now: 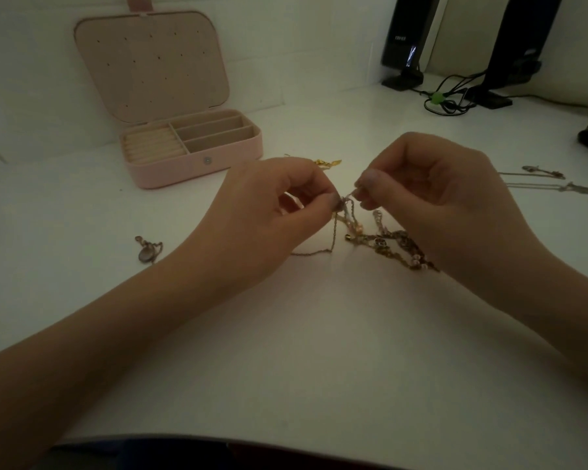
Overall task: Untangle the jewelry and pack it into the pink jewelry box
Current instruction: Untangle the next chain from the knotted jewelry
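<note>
A tangle of thin chains [381, 240] hangs between my hands above the white table [302, 351], its lower end trailing on the surface. My left hand [272, 212] pinches the knot at the top from the left. Pinching the same knot from the right is my right hand [435, 195]. The pink jewelry box [197, 164] stands open at the back left, lid upright, its compartments holding nothing I can see. A gold piece [328, 162] lies just behind my left hand.
An oval pendant on a chain [146, 252] lies left of my left wrist. Two thin necklaces [550, 181] lie at the right. Black speakers [408, 39] and a bundle of cables [448, 96] stand at the back right against the wall.
</note>
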